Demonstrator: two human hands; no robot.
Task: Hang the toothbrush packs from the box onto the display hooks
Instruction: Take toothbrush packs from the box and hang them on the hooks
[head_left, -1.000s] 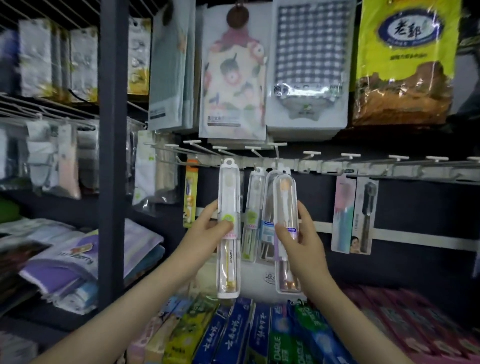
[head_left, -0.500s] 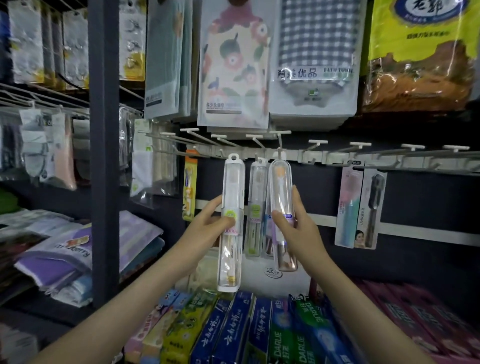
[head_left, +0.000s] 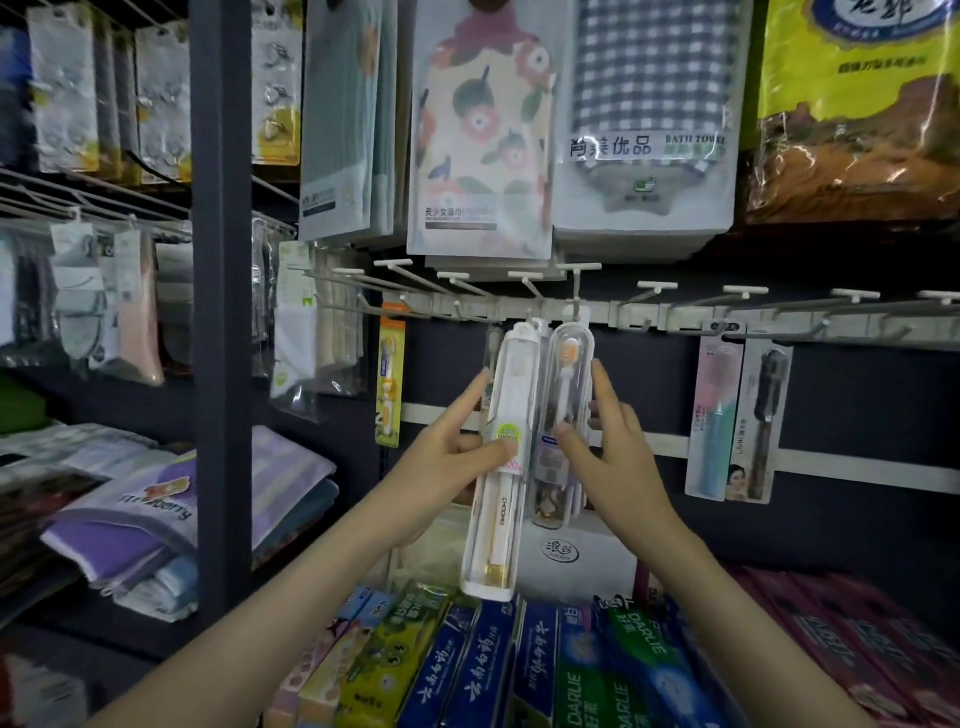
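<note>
Left hand (head_left: 452, 462): gripping the white pack (head_left: 498, 530) at its middle, thumb pressing on the green sticker, fingers wrapping behind

Right hand (head_left: 618, 462): pinching the clear pack (head_left: 569, 374) lightly, thumb lying on its front, fingers standing straight along its right edge

White pack: leaning slightly in the grip, its top loop sitting right at the hook rail (head_left: 649, 317), bottom end hanging just above the toothpaste boxes (head_left: 483, 670)

Clear pack: standing upright just beside the white one, its top tab reaching the hook (head_left: 576, 291); whether the hook is passing through the hole, I cannot tell

Step in hand: seemingly threading both top holes onto the hooks

Doing it well: I would be straightening the white pack first, lifting its loop over the upturned tip, then sliding it back toward the rail; one pack at a time looks safer, since the two are crowding each other

Letting go: only once each pack is resting its weight on the wire

Risk: a loop catching on the tip and the pack dropping onto the boxes below

Behind: white box (head_left: 571, 566) sitting below the packs' lower ends
</note>
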